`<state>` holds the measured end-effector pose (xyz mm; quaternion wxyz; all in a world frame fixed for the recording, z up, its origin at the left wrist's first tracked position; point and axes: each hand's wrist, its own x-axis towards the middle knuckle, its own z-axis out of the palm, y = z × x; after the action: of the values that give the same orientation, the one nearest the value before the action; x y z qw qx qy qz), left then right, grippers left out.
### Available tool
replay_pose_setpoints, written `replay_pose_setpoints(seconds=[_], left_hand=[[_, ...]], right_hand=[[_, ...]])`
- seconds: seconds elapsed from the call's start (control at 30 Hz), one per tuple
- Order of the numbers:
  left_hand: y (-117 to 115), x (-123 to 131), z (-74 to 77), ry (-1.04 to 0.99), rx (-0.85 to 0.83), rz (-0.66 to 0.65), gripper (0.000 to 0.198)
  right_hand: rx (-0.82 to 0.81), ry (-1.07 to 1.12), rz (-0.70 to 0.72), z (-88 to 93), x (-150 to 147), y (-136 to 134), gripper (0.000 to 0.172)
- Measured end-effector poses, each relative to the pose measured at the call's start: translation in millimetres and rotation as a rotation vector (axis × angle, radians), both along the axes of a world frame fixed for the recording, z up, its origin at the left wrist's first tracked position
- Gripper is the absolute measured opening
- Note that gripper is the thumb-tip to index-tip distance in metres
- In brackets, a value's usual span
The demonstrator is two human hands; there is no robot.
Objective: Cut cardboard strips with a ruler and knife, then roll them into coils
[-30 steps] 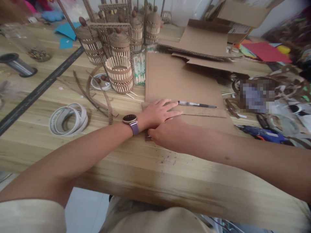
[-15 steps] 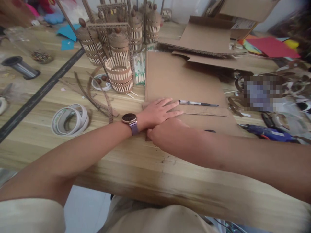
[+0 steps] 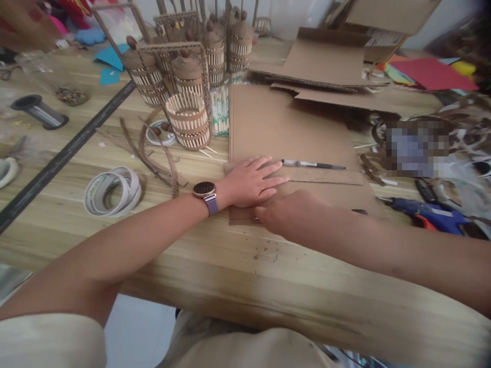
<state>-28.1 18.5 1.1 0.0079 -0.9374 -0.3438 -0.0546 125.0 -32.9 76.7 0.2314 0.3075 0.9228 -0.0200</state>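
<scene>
My left hand [image 3: 251, 182], with a watch [image 3: 204, 189] on its wrist, lies flat with fingers spread on the left end of a long cardboard strip [image 3: 326, 176]. The strip rests on a large brown cardboard sheet [image 3: 268, 122]. Just below it, my right hand [image 3: 291, 214] is closed with knuckles up and presses on the sheet's near edge. What it grips is hidden; a small dark tip [image 3: 358, 211] shows beyond the wrist. A silver pen [image 3: 312, 164] lies along the strip's far side, just past my left fingertips.
Woven stick-and-cardboard lanterns [image 3: 187, 120] stand at the back left of the sheet. Tape rolls [image 3: 113, 190] and curved cardboard strips [image 3: 153, 158] lie to the left. A blue glue gun [image 3: 425, 213] and scraps crowd the right. Folded cardboard [image 3: 326, 61] is stacked behind.
My right hand has slid to the right along the sheet's near edge, uncovering the sheet's left corner. My left hand has stayed flat on the strip.
</scene>
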Motion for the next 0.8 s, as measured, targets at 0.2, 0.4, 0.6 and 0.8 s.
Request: replay_pose_setpoints(seconds=[0.2, 0.4, 0.6, 0.8], left_hand=[[-1, 1, -3.1, -0.053, 0.041, 0.000, 0.047], [3, 2, -8.3, -0.039, 0.049, 0.001, 0.047], [5, 1, -8.6, -0.018, 0.033, -0.004, 0.048], [5, 0, -7.8, -0.014, 0.020, -0.002, 0.048]], right_hand=[[-0.002, -0.195, -0.001, 17.9, 15, 5, 0.019], [0.126, 0.015, 0.165, -3.3, -14, -6, 0.026], [0.109, 0.071, 0.216, -14.4, -25, -1, 0.034], [0.058, 0.064, 0.187, -9.6, -32, -1, 0.039]])
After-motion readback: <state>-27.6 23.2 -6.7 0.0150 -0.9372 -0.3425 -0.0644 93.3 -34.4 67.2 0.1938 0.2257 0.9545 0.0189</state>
